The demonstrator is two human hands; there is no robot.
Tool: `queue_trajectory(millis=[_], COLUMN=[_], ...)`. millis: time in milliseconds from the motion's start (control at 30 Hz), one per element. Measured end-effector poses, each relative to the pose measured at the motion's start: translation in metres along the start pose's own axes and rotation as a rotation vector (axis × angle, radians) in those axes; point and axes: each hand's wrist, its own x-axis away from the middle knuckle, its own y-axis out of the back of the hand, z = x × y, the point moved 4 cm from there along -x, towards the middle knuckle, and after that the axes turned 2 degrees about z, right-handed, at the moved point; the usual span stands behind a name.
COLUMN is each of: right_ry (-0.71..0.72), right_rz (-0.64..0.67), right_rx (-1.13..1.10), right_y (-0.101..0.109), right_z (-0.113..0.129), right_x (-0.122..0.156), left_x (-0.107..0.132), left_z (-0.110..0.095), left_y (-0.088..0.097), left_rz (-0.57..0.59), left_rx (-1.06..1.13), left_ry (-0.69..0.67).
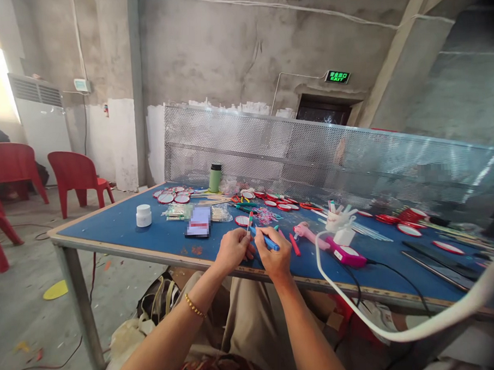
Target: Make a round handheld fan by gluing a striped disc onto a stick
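Note:
My left hand (233, 248) is closed near the table's front edge, pinching a thin white stick (250, 224) upright. Bands of red and green colour its upper end. In my right hand (275, 254) is a blue marker pen (269, 242), its tip pointing left at the stick; whether they touch I cannot tell. Just behind the hands lies a round white disc with a red rim (242, 220). A red marker pen (294, 244) rests on the table to the right of my right hand.
On the blue table (122, 239) are a white jar (143, 215), a phone (198, 221), a green bottle (215, 178), several red-rimmed discs, a pink glue gun (310, 235) and a magenta box (348, 254). A white curved arm (384, 331) crosses the right front. Perforated metal panels stand behind.

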Motion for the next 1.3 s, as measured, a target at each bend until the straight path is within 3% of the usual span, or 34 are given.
queue_trajectory(millis=[433,1300], right_ry=[0.002,-0.008], right_rz=[-0.056,-0.001], right_rx=[0.057,0.046], right_y=[0.0026,0.0003], right_z=[-0.0013,-0.003], right_x=[0.0007,0.0026], left_x=[-0.0032,-0.0025], left_z=[0.0052,0.0023], left_y=[-0.0012,-0.0003], left_rz=[0.006,0.009], left_rx=[0.028,0.03], left_ry=[0.008,0.008])
